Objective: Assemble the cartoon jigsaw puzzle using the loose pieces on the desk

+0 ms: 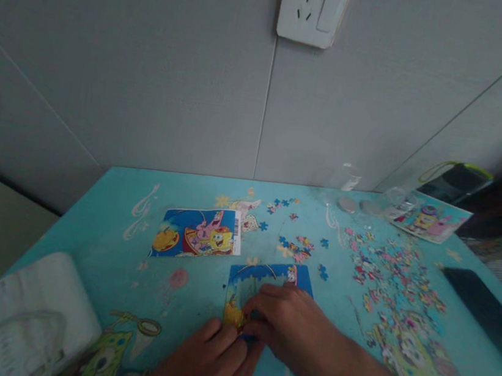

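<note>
A partly assembled jigsaw puzzle [270, 271] lies on the table, its blue top edge and yellow lower left corner showing around an unfilled middle. My right hand [285, 316] reaches over it from the right, thumb and forefinger pinched together at the lower left part; whatever is between them is hidden. At the lower edge, my left hand [214, 359] has its fingers curled and pressed against the puzzle, close to the right fingertips. Behind lies a reference picture card [199, 232] with a cartoon scene. Loose puzzle pieces [298, 248] are scattered beyond the puzzle.
A big spread of mixed pieces [397, 272] covers the right side. Farther back are clear containers [351, 179], round lids [347, 205] and another picture card [434, 218]. A dark phone-like slab [484, 311] lies at the right edge, a white box with a cable [42, 315] at front left.
</note>
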`<action>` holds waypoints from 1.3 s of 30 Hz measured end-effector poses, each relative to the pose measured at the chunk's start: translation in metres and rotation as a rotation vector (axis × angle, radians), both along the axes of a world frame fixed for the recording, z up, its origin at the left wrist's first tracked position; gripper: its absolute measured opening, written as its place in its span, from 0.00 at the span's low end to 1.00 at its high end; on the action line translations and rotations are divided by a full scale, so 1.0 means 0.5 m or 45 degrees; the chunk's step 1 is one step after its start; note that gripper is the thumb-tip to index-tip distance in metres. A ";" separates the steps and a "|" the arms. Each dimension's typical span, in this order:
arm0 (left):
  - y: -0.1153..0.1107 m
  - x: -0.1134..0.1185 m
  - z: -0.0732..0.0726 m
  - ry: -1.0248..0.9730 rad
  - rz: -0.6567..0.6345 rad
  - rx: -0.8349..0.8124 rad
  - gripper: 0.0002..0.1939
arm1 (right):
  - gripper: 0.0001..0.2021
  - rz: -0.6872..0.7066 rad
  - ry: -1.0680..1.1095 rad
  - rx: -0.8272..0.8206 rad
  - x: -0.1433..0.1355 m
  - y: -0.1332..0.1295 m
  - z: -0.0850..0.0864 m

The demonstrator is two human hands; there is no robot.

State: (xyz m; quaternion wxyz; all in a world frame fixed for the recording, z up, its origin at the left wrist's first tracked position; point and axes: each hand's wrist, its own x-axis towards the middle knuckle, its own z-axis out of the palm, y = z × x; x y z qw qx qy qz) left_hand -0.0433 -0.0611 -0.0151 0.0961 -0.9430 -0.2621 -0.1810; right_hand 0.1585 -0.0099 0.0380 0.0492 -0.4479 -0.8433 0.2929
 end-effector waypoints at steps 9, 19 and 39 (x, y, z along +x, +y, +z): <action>-0.002 -0.004 -0.012 -0.002 -0.004 0.016 0.13 | 0.03 0.027 0.059 0.036 0.000 0.000 -0.007; -0.010 -0.006 0.011 0.075 0.011 -0.143 0.21 | 0.11 -0.396 -0.048 0.460 0.098 0.091 0.010; 0.004 -0.017 0.054 -0.009 -0.067 -0.173 0.17 | 0.11 -0.505 -0.104 0.390 0.151 0.133 -0.027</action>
